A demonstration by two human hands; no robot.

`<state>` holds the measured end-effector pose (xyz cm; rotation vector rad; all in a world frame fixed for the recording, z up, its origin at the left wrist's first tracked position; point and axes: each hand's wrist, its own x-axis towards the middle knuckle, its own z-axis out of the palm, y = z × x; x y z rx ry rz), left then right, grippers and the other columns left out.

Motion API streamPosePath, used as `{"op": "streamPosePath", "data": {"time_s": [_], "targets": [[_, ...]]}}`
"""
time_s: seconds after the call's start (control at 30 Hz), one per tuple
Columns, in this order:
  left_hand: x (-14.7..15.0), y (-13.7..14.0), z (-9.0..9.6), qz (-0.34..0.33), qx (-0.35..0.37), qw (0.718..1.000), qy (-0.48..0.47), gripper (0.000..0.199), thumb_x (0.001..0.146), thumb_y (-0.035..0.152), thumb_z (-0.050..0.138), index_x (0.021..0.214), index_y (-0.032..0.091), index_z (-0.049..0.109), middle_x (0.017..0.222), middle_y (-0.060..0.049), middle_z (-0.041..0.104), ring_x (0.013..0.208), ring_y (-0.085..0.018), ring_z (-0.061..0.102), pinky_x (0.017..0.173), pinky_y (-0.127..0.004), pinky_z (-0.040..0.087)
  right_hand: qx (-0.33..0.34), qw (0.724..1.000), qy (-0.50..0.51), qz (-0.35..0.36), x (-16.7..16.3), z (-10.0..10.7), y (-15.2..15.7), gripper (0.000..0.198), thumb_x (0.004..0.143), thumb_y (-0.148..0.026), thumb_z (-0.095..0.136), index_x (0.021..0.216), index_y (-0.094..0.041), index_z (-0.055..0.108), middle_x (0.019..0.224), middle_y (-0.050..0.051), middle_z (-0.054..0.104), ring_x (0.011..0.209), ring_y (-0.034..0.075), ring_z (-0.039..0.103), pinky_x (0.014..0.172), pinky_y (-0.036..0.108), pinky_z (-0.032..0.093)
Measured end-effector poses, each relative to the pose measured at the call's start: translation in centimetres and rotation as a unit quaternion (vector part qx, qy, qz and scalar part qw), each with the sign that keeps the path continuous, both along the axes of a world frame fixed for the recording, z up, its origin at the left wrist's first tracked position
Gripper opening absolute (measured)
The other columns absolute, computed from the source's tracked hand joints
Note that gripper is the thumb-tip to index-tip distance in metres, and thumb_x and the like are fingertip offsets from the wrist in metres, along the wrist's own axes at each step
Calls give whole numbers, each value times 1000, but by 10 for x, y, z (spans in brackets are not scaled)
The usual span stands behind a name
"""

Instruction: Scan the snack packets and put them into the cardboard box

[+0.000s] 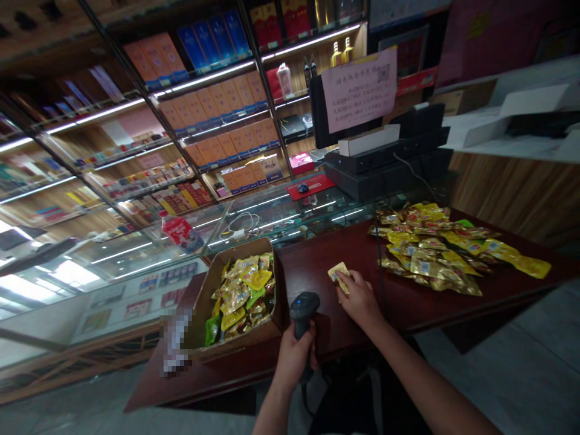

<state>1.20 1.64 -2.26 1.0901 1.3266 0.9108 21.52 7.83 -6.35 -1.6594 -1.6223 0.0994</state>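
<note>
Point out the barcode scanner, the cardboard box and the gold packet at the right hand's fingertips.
Barcode scanner (305,305): head view, on its dark top end.
Cardboard box (199,319): head view, on its left wall's inside.
Gold packet (336,270): head view, on its uncovered upper part.

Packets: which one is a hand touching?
The gold packet at the right hand, between the cardboard box and the packet heap; the others lie in that box or heap.

Head-worn view, facing forward and down, tilted, near tabletop (308,263)
</note>
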Motion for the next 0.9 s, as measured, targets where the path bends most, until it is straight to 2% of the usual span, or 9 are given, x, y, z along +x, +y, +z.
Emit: {"op": "streamPosePath", "data": {"time_s": [0.13,0.27,0.4,0.57,0.9], "targets": [[1,-2,6,-3,-17,1000,-9,42,71,47,72,96,17,58,51,8,53,30,-9,47,32,-19,37,38,994,101,36,2,1,2,38,92,-23,44,123,-20,67,117,11,61,106,22,63,94,34,50],[3,-7,17,-1,-16,999,-33,42,72,47,72,98,17,59,52,8,53,31,-9,47,33,-19,38,42,987,148,55,1,3,2,40,90,-20,44,123,-20,67,111,10,64,101,21,65,91,33,53],[4,-12,32,-18,-7,999,-46,42,71,47,73,97,16,60,52,8,53,32,-9,46,34,-19,39,36,982,175,63,2,5,2,40,90,-22,47,127,-23,64,111,9,65,103,22,65,93,35,53],[1,-14,46,-42,14,999,-6,37,73,44,70,95,15,61,51,7,55,32,-9,48,36,-18,38,43,975,203,83,4,6,1,40,89,-21,49,128,-23,61,118,9,63,110,22,63,99,35,50],[-1,-17,53,-63,28,998,6,34,73,41,66,94,15,60,48,6,56,31,-10,49,36,-19,36,63,971,220,73,3,13,-3,39,87,-17,50,123,-25,63,116,8,65,110,22,63,99,37,50]]}}
